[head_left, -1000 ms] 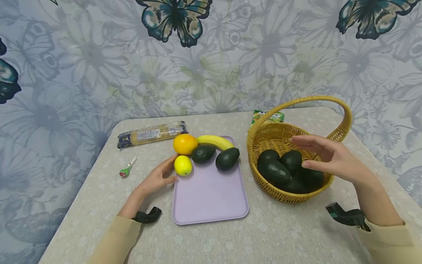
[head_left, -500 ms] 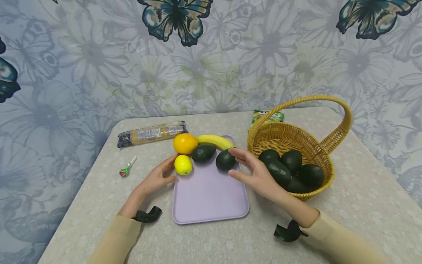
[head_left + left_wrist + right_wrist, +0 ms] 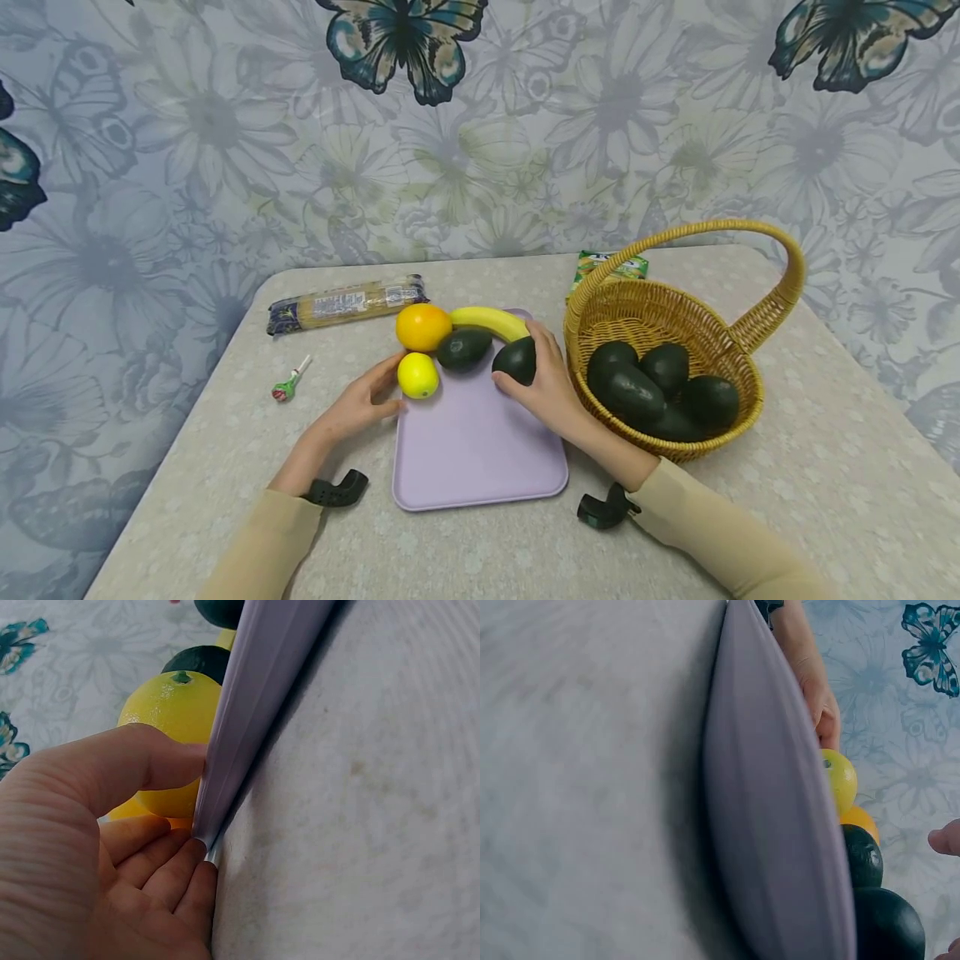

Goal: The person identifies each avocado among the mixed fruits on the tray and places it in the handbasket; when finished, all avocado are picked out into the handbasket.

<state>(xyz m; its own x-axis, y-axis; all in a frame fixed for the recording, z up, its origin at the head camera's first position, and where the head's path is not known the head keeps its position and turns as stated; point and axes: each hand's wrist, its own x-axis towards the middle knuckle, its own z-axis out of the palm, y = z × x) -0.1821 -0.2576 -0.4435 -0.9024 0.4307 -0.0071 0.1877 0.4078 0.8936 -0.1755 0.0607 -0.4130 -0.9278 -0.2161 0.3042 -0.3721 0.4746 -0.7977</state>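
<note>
My left hand [image 3: 365, 398] rests at the left edge of the lilac tray [image 3: 480, 454], its thumb [image 3: 176, 761] touching the rim beside a yellow lemon [image 3: 417, 376]. Its other fingers lie fairly straight along the tray's outer side. Over the tray's right edge, my right hand [image 3: 551, 387] spreads thumb and fingers about a dark avocado [image 3: 514, 361]. The right wrist view shows a gap between that thumb [image 3: 946, 838] and the avocado. A second avocado [image 3: 464, 348], an orange [image 3: 423, 327] and a banana [image 3: 487, 320] lie together at the tray's far end.
To the right stands a wicker basket [image 3: 630, 304] with a tall handle and several dark avocados [image 3: 633, 393]. Behind it lies a green packet [image 3: 630, 267]. A pack of spaghetti [image 3: 347, 305] and a lollipop [image 3: 288, 383] lie on the left of the table [image 3: 300, 550].
My right hand has moved left from over the basket to the tray's right-hand avocado. The left hand has stayed beside the lemon, and the fruit has kept its place.
</note>
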